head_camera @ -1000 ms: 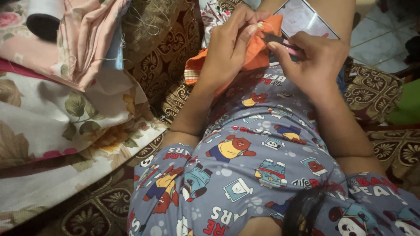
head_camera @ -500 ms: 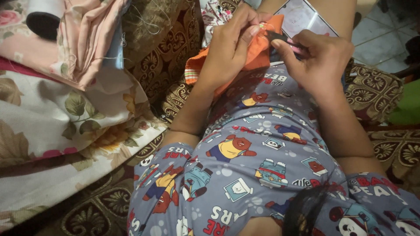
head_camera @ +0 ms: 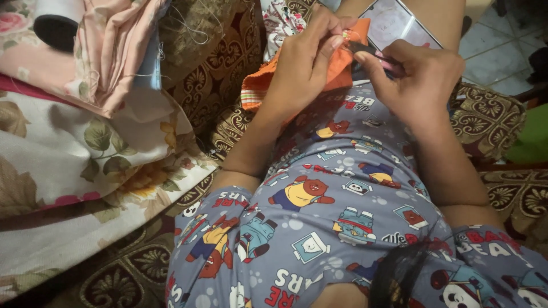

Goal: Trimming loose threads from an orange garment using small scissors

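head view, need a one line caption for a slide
Left hand pinches folded orange cloth while right hand works a slim pink-handled tool at its edge.

You have two hands in view: one left hand and one right hand. Between them there is one piece of orange cloth and one slim pink-and-dark tool. One phone with a lit screen lies on your lap. To your left you have one floral sheet, one pink cloth and one white roll with a dark end.
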